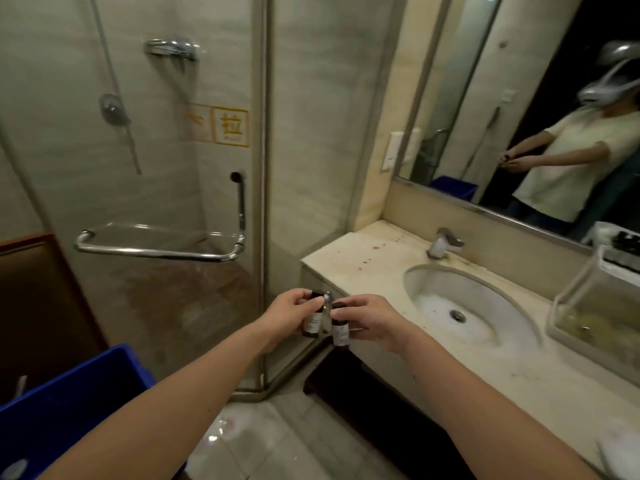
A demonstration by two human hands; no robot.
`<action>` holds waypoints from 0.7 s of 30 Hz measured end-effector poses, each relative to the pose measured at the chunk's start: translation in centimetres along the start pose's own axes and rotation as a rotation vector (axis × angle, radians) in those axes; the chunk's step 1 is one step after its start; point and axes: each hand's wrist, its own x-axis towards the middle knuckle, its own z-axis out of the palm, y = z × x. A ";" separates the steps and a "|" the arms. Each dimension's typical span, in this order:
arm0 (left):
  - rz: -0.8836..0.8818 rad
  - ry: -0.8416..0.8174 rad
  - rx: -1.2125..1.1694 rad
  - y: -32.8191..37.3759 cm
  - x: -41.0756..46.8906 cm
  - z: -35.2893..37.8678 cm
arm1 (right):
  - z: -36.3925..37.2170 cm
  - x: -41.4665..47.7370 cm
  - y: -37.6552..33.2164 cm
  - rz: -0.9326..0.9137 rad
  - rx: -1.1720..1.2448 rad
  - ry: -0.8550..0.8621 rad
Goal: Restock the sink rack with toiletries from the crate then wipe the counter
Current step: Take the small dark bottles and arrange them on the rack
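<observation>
Low at left, blue plastic crate point(69, 403); mid-frame, left hand point(287, 313) gripping small dark white-labelled bottle point(313, 320), just beside second dark labelled bottle point(340, 332) pinched in right hand point(370, 320), both before beige stone counter point(346, 258); far right, clear plastic rack point(581, 299).

Clear rack point(575, 296) on red-spotted counter point(346, 258)

open counter point(346, 261) lies left of the basin point(491, 306); the faucet point(445, 242) stands behind it, a clear rack point(581, 299) crowds the right, shower glass point(166, 188) walls the left.
</observation>
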 end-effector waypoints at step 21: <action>0.337 -0.474 0.333 13.0 8.7 21.4 | -25.4 -7.5 -2.9 -0.127 -0.262 0.461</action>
